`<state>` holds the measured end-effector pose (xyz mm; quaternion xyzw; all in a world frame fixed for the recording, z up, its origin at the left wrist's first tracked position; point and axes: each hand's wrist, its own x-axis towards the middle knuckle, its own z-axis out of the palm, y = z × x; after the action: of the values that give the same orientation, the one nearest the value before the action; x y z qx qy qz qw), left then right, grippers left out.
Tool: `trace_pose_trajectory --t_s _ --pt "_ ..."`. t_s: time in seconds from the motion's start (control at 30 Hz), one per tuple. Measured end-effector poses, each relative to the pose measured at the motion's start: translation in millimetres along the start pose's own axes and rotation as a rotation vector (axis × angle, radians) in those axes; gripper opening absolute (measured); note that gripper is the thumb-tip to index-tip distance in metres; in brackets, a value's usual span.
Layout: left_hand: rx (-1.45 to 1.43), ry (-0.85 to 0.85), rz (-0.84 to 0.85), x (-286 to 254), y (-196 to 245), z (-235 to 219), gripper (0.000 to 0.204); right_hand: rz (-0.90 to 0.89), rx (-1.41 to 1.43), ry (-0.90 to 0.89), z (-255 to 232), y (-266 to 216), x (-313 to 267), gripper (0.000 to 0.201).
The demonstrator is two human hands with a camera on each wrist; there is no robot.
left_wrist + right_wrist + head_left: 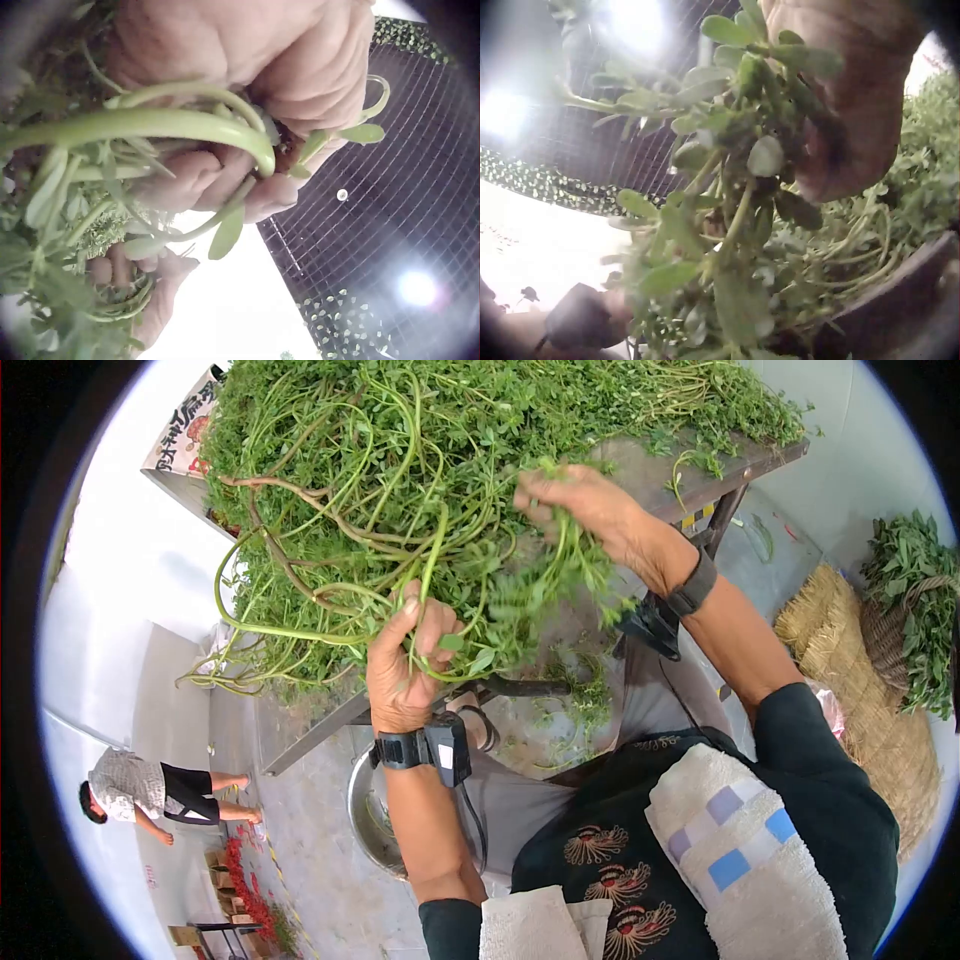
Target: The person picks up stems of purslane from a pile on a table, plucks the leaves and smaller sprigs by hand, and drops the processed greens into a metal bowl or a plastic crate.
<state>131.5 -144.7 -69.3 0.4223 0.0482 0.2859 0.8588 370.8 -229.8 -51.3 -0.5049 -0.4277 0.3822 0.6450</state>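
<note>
My left hand (405,660) grips a bundle of long purslane stems (432,560) close to the front edge of the heap. In the left wrist view the thumb and curled fingers close round a thick, bent green stem (187,129). Farther right, my right hand (590,505) pinches leafy purslane sprigs (739,195) that hang down from it, blurred in the head view. Behind both hands rises a large purslane heap (470,420), with some brownish stems looping out on its left.
The heap lies on a dark table (640,475). Below is a metal basin (362,830), and fallen sprigs (580,700) lie nearby. Right of me are straw matting (850,680) and leafy bunches (925,610). Another person (135,785) is far left, near red produce (245,885).
</note>
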Motion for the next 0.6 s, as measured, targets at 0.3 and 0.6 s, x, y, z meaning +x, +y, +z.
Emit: trace_pose_trajectory --t_s 0.3,0.6 --pt "-0.080 -0.213 -0.014 -1.5 -0.2 -1.9 0.018 -0.075 -0.142 -0.250 47.5 22.5 -18.7 0.031" --pt "-0.065 -0.185 -0.018 1.5 -4.2 -0.3 0.013 -0.236 -0.313 -0.374 60.4 40.9 -21.6 0.025"
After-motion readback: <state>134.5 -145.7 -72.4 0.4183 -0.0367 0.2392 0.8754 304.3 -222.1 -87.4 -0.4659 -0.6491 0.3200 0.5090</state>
